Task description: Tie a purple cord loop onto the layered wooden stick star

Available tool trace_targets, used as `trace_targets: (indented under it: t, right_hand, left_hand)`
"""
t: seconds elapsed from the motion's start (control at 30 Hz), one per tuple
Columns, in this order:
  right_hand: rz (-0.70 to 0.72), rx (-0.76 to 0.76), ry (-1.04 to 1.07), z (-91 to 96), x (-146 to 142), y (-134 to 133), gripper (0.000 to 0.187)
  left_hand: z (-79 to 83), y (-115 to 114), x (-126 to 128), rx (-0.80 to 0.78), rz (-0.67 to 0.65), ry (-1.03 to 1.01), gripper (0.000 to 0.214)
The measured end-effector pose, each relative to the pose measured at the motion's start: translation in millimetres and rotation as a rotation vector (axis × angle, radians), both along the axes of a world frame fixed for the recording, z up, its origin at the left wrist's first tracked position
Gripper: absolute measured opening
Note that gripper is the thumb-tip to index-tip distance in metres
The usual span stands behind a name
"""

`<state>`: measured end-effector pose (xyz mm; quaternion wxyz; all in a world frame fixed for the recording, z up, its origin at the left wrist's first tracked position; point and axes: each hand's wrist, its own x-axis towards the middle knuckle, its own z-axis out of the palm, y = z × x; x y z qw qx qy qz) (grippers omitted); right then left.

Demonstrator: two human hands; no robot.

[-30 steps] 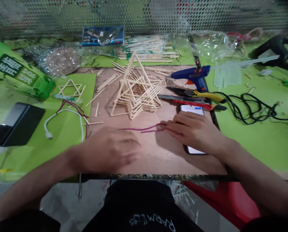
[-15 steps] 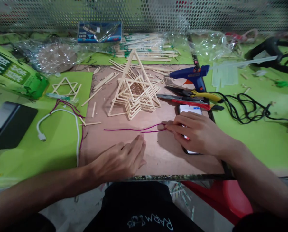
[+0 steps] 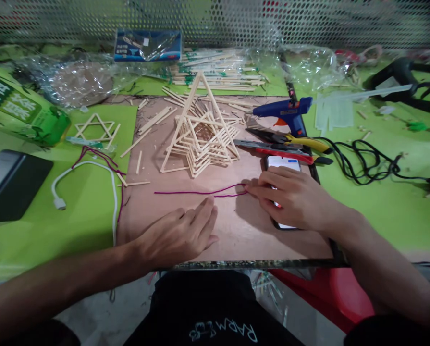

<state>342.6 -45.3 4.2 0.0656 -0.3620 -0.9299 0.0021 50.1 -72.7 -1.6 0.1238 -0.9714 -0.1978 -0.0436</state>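
Observation:
My left hand [image 3: 180, 235] lies flat on the brown board [image 3: 232, 235], fingers stretched out, its fingertips just short of a thin purple string [image 3: 196, 193]. My right hand [image 3: 294, 197] rests over a lit phone [image 3: 283, 163] and pinches the right end of that string against the board. A pyramid of wooden sticks [image 3: 200, 134] stands on the board beyond both hands.
A blue glue gun [image 3: 283, 110], pliers and a red-handled cutter [image 3: 290, 154] lie right of the pyramid. Black cable [image 3: 369, 163] coils on the green mat. Left are a stick star [image 3: 94, 127], a white cable [image 3: 85, 168], a black device [image 3: 9, 182] and a green carton [image 3: 20, 110]. Loose sticks and plastic wrap lie behind.
My left hand swept right along the board and settled flat near the string. The right hand kept its hold on the string's end.

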Motion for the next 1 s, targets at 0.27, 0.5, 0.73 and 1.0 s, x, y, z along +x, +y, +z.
trace_targets:
  t: [0.27, 0.5, 0.73, 1.0]
  right_hand:
    - [0.031, -0.001, 0.002, 4.3, -0.6, 0.2, 0.024]
    - [0.037, 0.021, 0.021, 3.0, 0.0, 0.1, 0.022]
    - [0.050, 0.019, 0.044, -0.7, 2.0, 0.4, 0.021]
    - [0.041, 0.021, 0.033, -2.2, 1.2, 1.8, 0.018]
  left_hand:
    - [-4.9, 0.4, 0.5, -0.005, 0.010, -0.033, 0.048]
    - [-5.1, -1.3, -0.2, 0.042, 0.040, -0.041, 0.046]
    - [-8.5, 7.2, 1.2, -0.005, 0.027, -0.052, 0.036]
    - [-1.9, 13.8, -0.6, -0.046, 0.009, -0.126, 0.028]
